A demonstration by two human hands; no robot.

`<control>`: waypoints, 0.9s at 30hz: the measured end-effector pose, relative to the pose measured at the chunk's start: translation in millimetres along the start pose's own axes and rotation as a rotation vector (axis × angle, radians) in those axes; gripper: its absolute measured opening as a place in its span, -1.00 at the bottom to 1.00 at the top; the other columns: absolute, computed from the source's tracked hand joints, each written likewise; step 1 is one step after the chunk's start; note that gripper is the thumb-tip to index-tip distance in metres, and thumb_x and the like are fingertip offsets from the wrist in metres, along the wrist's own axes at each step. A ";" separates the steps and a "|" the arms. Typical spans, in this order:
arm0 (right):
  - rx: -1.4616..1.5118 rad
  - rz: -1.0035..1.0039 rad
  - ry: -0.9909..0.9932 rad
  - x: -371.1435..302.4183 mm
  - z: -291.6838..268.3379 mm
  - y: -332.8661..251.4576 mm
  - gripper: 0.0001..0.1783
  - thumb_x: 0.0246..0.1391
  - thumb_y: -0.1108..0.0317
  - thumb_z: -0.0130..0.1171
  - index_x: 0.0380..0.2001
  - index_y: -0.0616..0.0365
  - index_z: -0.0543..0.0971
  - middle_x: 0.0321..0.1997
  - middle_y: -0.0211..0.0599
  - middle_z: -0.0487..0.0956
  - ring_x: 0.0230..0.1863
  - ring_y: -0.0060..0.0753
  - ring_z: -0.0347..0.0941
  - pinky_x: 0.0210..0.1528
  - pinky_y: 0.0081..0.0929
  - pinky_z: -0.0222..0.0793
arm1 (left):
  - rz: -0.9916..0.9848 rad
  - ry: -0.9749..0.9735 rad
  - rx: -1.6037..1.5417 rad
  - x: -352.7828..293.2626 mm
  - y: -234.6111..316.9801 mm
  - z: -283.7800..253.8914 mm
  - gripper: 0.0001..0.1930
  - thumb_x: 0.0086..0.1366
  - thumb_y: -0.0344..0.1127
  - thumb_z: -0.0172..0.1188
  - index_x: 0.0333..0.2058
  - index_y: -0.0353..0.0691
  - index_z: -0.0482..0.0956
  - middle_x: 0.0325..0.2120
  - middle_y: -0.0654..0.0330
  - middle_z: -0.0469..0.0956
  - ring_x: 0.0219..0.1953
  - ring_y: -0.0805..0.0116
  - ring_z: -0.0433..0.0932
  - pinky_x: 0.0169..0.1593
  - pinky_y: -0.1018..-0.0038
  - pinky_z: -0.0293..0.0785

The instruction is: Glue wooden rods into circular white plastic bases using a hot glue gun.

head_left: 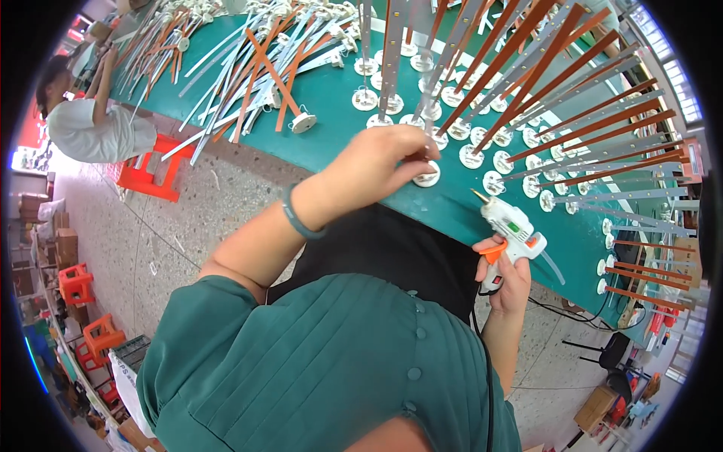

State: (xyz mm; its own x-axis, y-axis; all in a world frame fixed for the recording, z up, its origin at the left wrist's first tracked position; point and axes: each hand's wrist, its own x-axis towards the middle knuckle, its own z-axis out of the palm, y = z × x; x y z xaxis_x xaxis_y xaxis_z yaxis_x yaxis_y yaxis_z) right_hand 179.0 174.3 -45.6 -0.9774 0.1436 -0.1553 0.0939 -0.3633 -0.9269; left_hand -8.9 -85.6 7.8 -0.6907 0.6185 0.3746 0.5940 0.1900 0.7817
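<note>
Brown and grey strips [534,77] on round white bases [472,157] are crowding the smooth green table [459,205], with a loose pile [275,73] lying leftward. The right hand [508,277] is gripping a white plastic glue gun [509,225], its nozzle pointing over the table. The left hand [392,160] is curling half closed at the nearest base [427,177]; its hold I cannot tell. A white sack [125,383] is showing dark lettering.

The tabletop [320,94] is deep green. Along its near edge, round bases [426,175] are white, beneath rust-brown strips [497,66] and silver-grey strips [392,68] dotted with pale spots. The glue gun [501,217] by that edge is white, its trigger [493,251] orange.
</note>
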 end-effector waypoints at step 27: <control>0.137 -0.169 -0.003 -7.2 -22.6 17.3 -0.61 0.23 0.33 0.05 0.03 0.35 0.33 -0.14 0.22 0.52 -0.53 -0.27 0.47 -0.48 -0.43 0.45 | -0.584 0.355 0.944 -10.0 -79.0 -110.1 -0.76 0.18 -0.22 0.33 -0.36 -0.26 0.52 -0.53 0.10 0.62 -0.43 0.09 0.63 -0.35 0.29 0.52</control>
State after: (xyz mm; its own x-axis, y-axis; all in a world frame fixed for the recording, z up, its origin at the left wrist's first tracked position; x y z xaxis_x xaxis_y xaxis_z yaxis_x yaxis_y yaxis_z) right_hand 191.9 187.8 -68.3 -0.9775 0.2108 0.0000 -0.0983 -0.4562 -0.8844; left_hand -94.4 -190.7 -2.8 -0.9485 0.0298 0.3153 0.1151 0.9600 0.2554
